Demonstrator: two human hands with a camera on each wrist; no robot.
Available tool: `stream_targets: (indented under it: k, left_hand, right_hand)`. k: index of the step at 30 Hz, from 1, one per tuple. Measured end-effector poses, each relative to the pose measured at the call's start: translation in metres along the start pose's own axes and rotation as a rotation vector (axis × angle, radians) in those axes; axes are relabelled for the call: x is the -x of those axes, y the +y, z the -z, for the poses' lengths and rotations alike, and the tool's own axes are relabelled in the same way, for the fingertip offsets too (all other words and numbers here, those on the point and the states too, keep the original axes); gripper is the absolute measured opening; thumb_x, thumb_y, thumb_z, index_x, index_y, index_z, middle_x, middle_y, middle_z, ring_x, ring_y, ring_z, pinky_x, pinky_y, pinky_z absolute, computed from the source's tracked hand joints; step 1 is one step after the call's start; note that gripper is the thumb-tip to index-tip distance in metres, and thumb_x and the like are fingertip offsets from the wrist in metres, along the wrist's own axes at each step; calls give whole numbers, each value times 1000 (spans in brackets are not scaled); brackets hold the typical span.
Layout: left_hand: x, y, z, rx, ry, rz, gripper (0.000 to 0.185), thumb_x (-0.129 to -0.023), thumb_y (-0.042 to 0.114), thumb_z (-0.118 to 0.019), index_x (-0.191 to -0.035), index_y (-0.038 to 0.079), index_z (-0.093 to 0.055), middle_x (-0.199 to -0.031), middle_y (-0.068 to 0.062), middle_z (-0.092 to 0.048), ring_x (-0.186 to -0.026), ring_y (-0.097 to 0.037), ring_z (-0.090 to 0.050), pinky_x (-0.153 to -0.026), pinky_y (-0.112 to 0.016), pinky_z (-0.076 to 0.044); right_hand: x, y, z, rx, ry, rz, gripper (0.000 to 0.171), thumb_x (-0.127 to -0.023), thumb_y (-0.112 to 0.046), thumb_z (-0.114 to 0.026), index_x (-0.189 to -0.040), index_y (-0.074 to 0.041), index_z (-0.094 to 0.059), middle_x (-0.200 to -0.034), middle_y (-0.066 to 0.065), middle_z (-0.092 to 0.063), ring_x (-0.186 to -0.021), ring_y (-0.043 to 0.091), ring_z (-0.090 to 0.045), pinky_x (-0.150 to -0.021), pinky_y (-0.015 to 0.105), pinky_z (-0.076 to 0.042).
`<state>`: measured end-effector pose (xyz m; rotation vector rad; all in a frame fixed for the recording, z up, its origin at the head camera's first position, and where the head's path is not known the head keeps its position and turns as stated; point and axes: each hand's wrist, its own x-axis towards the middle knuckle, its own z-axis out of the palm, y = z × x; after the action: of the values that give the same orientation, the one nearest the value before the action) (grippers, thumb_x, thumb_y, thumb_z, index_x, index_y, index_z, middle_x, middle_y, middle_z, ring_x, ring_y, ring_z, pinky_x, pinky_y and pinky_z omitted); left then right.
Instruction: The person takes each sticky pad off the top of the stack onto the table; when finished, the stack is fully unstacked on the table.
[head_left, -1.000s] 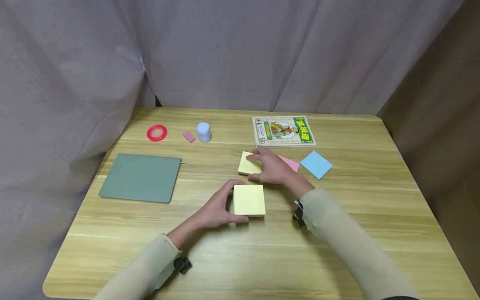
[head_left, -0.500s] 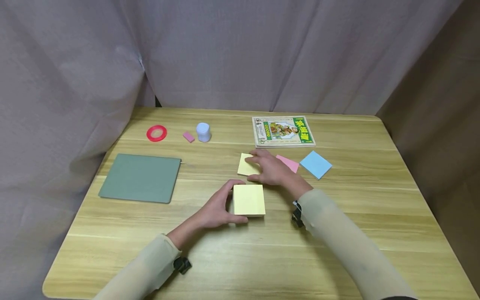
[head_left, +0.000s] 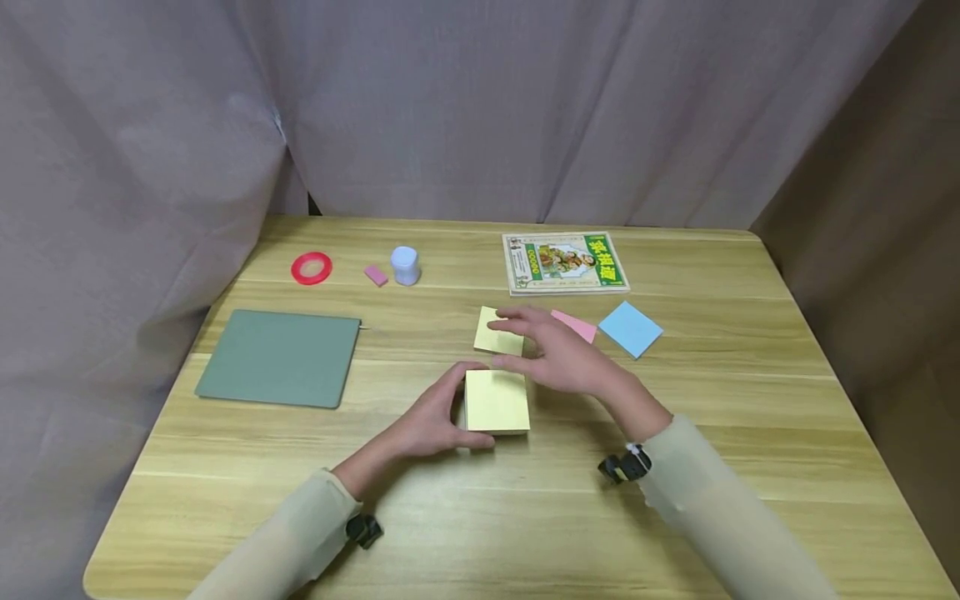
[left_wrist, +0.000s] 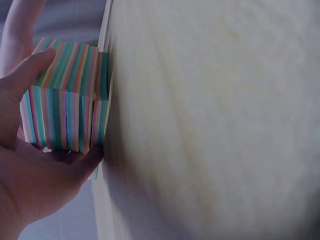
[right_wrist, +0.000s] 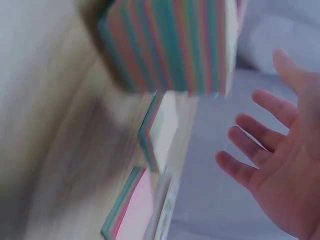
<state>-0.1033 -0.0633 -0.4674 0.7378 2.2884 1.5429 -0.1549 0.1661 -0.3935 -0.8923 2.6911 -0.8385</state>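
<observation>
The left hand (head_left: 429, 421) grips the note block (head_left: 496, 401) at mid-table (head_left: 480, 517), thumb and fingers curled round its side, likely to steady it. The right hand (head_left: 564, 354) hovers empty, fingers spread, above the loose yellow note (head_left: 491, 337) just behind the block.

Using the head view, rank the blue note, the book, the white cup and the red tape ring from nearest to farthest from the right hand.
From the right hand:
1. Blue note, just to its right.
2. Book, beyond it, toward the table's far edge.
3. White cup, far left of it.
4. Red tape ring, farther left still.
</observation>
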Motion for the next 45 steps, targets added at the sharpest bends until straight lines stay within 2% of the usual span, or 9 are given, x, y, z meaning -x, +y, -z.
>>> stream_targets:
  k: [6,10,15,26,30,33,37,41,45]
  left_hand:
    - [0,-2,1,-15,-3,-10,90,-68,24,-92,-141,23,-39,-130,6,-51,-116,-15,-49,-102,-42,-39]
    - [0,-4,1,-14,-2,-22,89,-68,30,-91,-141,26,-39,-132,8,-50,-116,-13,-49,-102,-41,-39]
    - [1,0,1,4,1,-28,91,-68,27,-92,-142,24,-39,-131,7,-51,-113,-13,-50,-100,-42,-40]
    - [0,-6,0,-3,4,-26,91,-66,20,-93,-140,22,-41,-131,7,-52,-119,-13,-49,-106,-39,-35]
    - [-1,-5,0,-21,11,-14,89,-65,16,-93,-139,20,-42,-131,7,-51,-120,-11,-47,-108,-37,-34]
    - [0,-4,0,-32,9,9,87,-66,16,-92,-138,18,-42,-128,6,-52,-118,-12,-48,-106,-37,-35]
    - [0,-3,1,-35,6,30,87,-67,19,-92,-138,17,-42,-126,4,-53,-116,-14,-48,-106,-39,-35]
    - [-1,-3,1,-44,4,28,87,-67,20,-92,-138,16,-42,-127,4,-52,-118,-13,-47,-107,-38,-34]
    - [0,-2,0,-42,-2,22,87,-68,19,-92,-139,15,-42,-128,3,-52,-118,-14,-47,-107,-39,-35]
  right_hand:
    - [27,-22,-16,84,-79,58,82,-78,-64,-72,-147,-29,-45,-153,0,-37,-138,21,-34,-106,47,-36]
    - [35,-25,-29,118,-73,92,88,-76,-53,-80,-150,-22,-42,-154,1,-35,-138,21,-33,-108,43,-35]
    - [37,-24,-37,123,-52,131,84,-79,-44,-81,-148,-14,-44,-150,0,-40,-137,17,-35,-109,38,-34]
    - [39,-23,-33,153,13,128,78,-75,-43,-83,-142,-16,-52,-137,-4,-50,-123,14,-48,-98,37,-44]
    - [44,-14,-17,75,47,25,78,-74,-44,-84,-141,-19,-53,-136,-4,-52,-121,17,-50,-95,42,-45]
    - [48,7,3,38,109,-79,83,-72,-45,-85,-143,-18,-52,-142,5,-50,-128,29,-47,-98,53,-42]
    - [53,54,33,41,253,-252,87,-72,-50,-84,-143,-12,-51,-145,15,-47,-131,41,-42,-99,63,-37]
    - [63,106,57,32,421,-448,90,-75,-50,-82,-145,-6,-47,-144,23,-45,-129,45,-41,-101,62,-34]
    - [79,153,68,49,522,-605,90,-81,-51,-76,-147,-1,-41,-145,29,-41,-131,48,-36,-105,60,-30]
